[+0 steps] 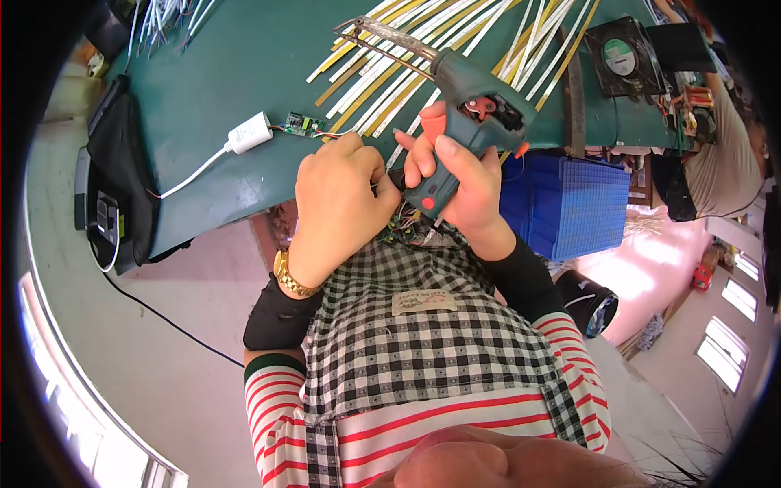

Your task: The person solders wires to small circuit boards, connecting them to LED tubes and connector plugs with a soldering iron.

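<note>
My right hand (472,183) is wrapped round the handle of a dark green soldering gun (468,85) with orange-red parts. Its metal tip points to the far left, above the strips on the table. My left hand (338,199) is closed, fingers curled at the table's front edge; whatever it pinches is hidden. Just beyond those knuckles lies a small green circuit board (304,124), with thin wires running toward that hand. On the board's left, a white adapter (250,132) with a white cable is wired to it. Below my hands, small boards with coloured wires (404,221) lie at my lap.
White and yellow strips (382,77) fan over the green table (215,77). A black fan (625,55) stands at the far right, near another person (728,167). Blue crates (565,203) sit right of my arm. A black bag (122,175) hangs at the left edge.
</note>
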`<state>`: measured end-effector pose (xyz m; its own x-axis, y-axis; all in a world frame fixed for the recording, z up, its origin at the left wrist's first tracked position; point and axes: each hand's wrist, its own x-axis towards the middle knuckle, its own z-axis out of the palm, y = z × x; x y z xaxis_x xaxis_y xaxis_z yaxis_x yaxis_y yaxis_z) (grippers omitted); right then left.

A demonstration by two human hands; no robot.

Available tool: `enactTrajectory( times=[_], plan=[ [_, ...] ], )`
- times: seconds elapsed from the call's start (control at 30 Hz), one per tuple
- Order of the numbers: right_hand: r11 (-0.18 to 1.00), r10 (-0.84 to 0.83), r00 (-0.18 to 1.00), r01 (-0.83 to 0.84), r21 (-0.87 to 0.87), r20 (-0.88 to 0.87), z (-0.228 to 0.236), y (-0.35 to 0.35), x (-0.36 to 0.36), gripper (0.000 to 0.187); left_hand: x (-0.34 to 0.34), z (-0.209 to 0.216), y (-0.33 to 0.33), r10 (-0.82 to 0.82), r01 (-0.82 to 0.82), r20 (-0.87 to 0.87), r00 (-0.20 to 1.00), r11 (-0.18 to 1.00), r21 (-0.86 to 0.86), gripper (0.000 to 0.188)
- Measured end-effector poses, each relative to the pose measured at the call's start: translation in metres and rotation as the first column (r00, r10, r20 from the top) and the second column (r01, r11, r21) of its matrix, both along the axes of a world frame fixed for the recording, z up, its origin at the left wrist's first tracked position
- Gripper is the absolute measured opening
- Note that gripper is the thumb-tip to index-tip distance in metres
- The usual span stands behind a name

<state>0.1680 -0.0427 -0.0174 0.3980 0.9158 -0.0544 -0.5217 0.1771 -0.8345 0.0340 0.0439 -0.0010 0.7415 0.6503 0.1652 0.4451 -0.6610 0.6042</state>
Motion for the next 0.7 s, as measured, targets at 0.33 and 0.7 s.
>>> enactTrajectory(
  times=[0.33, 0.7],
  plan=[
    [0.991, 0.133, 0.9, -0.126, -0.044, 0.414, 0.003, -0.064, -0.005, 0.043, 0.002, 0.013, 0.016, -0.085, 0.073, -0.115, 0.99, 0.992, -0.103, 0.009],
    [0.868, 0.219, 0.973, -0.163, -0.469, 0.066, -0.02, -0.168, 0.008, 0.018, 0.002, 0.018, 0.025, -0.172, 0.135, -0.184, 0.968, 0.971, -0.197, 0.008]
  ],
)
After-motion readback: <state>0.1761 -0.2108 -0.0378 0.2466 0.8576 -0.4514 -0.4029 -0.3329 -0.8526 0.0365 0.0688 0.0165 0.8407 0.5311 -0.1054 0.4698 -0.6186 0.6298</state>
